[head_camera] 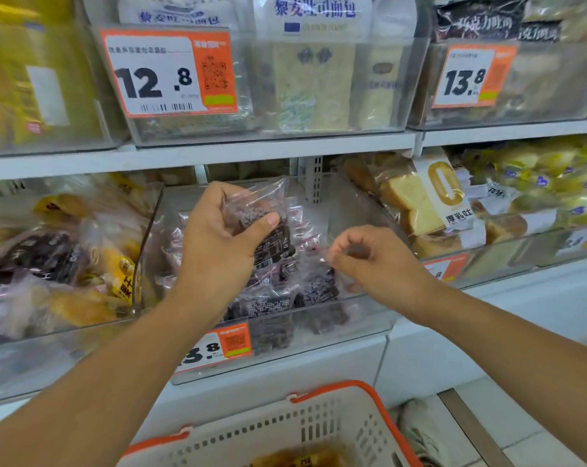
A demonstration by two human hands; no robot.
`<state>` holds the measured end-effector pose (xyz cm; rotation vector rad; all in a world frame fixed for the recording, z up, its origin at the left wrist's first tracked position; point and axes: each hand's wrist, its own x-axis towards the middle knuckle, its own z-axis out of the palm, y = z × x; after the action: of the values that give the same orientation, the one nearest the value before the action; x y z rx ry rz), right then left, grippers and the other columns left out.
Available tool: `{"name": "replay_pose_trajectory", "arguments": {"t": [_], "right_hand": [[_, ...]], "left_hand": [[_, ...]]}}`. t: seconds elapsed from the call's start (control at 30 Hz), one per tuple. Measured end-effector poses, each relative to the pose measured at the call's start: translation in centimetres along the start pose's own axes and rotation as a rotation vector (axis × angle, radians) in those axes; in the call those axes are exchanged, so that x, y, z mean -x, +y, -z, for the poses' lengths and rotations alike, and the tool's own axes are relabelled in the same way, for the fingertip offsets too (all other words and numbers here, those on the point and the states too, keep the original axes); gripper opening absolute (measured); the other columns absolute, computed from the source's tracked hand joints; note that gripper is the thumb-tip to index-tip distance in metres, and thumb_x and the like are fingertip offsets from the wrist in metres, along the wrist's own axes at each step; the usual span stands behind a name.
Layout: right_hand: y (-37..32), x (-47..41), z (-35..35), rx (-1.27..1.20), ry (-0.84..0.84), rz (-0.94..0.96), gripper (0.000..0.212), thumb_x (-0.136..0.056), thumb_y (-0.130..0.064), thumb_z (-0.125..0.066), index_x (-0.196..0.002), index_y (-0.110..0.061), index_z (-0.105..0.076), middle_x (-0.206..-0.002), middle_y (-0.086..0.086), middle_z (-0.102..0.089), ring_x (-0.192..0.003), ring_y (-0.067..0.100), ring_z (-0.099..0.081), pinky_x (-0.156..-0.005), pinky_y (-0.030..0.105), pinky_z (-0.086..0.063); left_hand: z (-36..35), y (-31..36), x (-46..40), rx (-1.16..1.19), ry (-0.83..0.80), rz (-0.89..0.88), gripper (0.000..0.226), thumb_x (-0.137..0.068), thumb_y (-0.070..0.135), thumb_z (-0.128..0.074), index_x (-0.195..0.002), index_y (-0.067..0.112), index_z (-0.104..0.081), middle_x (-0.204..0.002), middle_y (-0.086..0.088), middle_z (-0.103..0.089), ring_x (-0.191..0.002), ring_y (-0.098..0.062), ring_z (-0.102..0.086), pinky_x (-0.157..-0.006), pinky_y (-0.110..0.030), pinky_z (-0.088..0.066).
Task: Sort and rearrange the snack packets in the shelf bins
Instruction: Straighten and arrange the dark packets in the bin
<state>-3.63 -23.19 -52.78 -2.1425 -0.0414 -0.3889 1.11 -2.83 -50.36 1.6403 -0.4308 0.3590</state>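
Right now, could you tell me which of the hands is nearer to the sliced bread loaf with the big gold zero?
Right. The right hand is just left of and below the loaf; the left hand is farther left, holding a dark packet.

I count two hands in view: left hand (217,237) and right hand (376,261). One clear packet (261,217) is held up. I count three orange price tags on the upper and middle bins: (169,72), (470,75), (217,348). One basket (319,429) sits below. The dark packets in the middle bin (352,318) overlap; I cannot count them.
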Motion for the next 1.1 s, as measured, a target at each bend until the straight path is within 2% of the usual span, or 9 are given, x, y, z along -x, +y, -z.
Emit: {"name": "replay_pose_trajectory", "arguments": {"t": [0.1,0.2,0.37,0.5,0.67,0.8,0.87,1.0,1.1], "right_hand": [[-0.4,-0.2,0.6,0.200,-0.020,-0.191,0.022,-0.095,-0.015,-0.059,-0.075,-0.005,-0.056,-0.070,0.006,-0.059,-0.058,0.011,-0.052,-0.055,0.025,-0.047],[-0.7,-0.7,0.4,0.123,-0.182,-0.335,0.016,-0.097,-0.010,-0.050,-0.081,-0.012,-0.051,-0.083,0.027,-0.056,-0.074,0.024,-0.051,-0.082,0.047,-0.059],[-1.1,-1.2,0.7,0.044,-0.392,-0.458,0.007,-0.098,-0.009,-0.055,-0.093,-0.007,-0.059,-0.098,0.023,-0.067,-0.094,0.031,-0.069,-0.097,0.041,-0.056],[-1.1,-1.4,2.5,-0.198,-0.313,-0.594,0.042,-0.090,-0.027,-0.071,-0.122,-0.003,-0.059,-0.123,0.021,-0.063,-0.104,0.035,-0.070,-0.094,0.044,-0.058],[-1.1,-2.5,1.2,-0.357,-0.416,-0.657,0.092,-0.083,-0.076,-0.055,-0.158,-0.035,-0.020,-0.160,0.017,-0.029,-0.125,0.038,-0.054,-0.106,0.047,-0.045],[-1.4,-3.0,-0.6,-0.366,-0.527,-0.594,0.091,-0.082,-0.086,-0.039,-0.157,-0.045,-0.008,-0.168,0.001,-0.011,-0.154,0.033,-0.009,-0.120,0.062,-0.013],[-1.7,-2.9,-1.0,-0.304,-0.534,-0.571,0.084,-0.087,-0.083,-0.032,-0.157,-0.044,-0.009,-0.168,-0.002,-0.007,-0.155,0.029,0.000,-0.120,0.061,-0.011],[-1.7,-3.0,-0.8,-0.123,-0.574,-0.579,0.081,-0.087,-0.083,-0.025,-0.157,-0.043,-0.014,-0.168,0.001,-0.010,-0.153,0.033,-0.012,-0.121,0.057,-0.019],[-1.5,-3.1,0.0,-0.103,-0.442,-0.588,0.092,-0.085,-0.085,-0.027,-0.159,-0.030,-0.020,-0.162,0.012,-0.028,-0.138,0.039,-0.043,-0.114,0.051,-0.037]], "left_hand": [[-0.2,-0.1,0.0,0.054,0.040,0.012,0.023,-0.089,0.016,-0.073,-0.089,0.026,-0.052,-0.053,0.011,-0.045,-0.040,-0.005,-0.035,-0.039,-0.019,-0.034],[-0.2,-0.1,0.2,0.089,0.074,0.054,0.025,-0.088,0.015,-0.073,-0.088,0.028,-0.051,-0.058,0.008,-0.051,-0.044,-0.008,-0.044,-0.041,-0.027,-0.041],[0.2,-0.3,0.4,0.058,0.076,0.039,0.025,-0.087,0.020,-0.074,-0.088,0.032,-0.052,-0.054,0.012,-0.047,-0.053,-0.014,-0.045,-0.051,-0.039,-0.046],[-0.1,0.0,1.4,0.008,0.074,-0.079,0.027,-0.088,0.018,-0.073,-0.090,0.031,-0.050,-0.059,0.017,-0.056,-0.050,-0.005,-0.047,-0.050,-0.017,-0.041],[-0.9,-0.2,2.8,-0.038,0.069,-0.231,0.025,-0.088,0.011,-0.074,-0.100,0.022,-0.055,-0.090,0.010,-0.067,-0.079,-0.006,-0.065,-0.066,-0.015,-0.050],[-1.0,-0.5,2.7,-0.051,0.066,-0.264,0.026,-0.088,0.012,-0.073,-0.101,0.025,-0.054,-0.093,0.013,-0.067,-0.088,-0.003,-0.067,-0.073,-0.013,-0.050],[-0.9,-0.7,2.5,-0.063,0.068,-0.273,0.025,-0.089,0.013,-0.073,-0.103,0.020,-0.055,-0.094,0.012,-0.067,-0.086,-0.005,-0.067,-0.073,-0.015,-0.051],[-0.9,-0.8,2.2,-0.070,0.060,-0.268,0.025,-0.088,0.013,-0.073,-0.103,0.020,-0.054,-0.094,0.012,-0.066,-0.085,-0.005,-0.066,-0.073,-0.015,-0.051],[-0.8,-0.2,2.1,-0.040,0.032,-0.252,0.026,-0.087,0.010,-0.074,-0.100,0.021,-0.054,-0.091,0.011,-0.066,-0.081,-0.002,-0.065,-0.070,-0.013,-0.050]]}}
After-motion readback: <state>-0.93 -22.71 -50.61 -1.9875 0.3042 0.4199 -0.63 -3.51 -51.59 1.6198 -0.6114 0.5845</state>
